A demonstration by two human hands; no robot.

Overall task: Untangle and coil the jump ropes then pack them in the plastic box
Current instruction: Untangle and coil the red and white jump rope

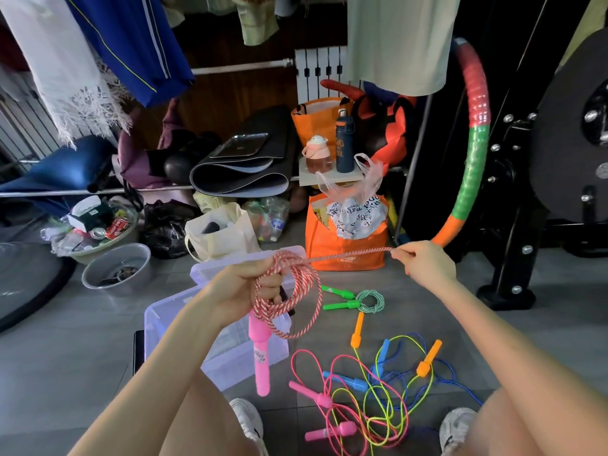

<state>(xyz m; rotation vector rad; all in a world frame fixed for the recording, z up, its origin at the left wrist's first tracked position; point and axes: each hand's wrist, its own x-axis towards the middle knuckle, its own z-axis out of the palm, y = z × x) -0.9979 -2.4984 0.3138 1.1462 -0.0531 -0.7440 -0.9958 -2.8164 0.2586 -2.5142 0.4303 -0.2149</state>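
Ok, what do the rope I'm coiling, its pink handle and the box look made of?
The rope looks like braided textile cord, perhaps cotton or polyester: twisted red-and-white strands, matte. The handle looks like moulded plastic: smooth, uniform pink, slight sheen. The box is clear, glossy plastic: the floor shows through its walls.

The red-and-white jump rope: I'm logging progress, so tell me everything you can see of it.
The red-and-white jump rope is a twisted cord, partly wound into loose loops that the left hand grips. Its pink handle, plastic by the look, hangs below that hand, in front of the clear box. One strand runs taut to the right hand, whose fingers pinch it.
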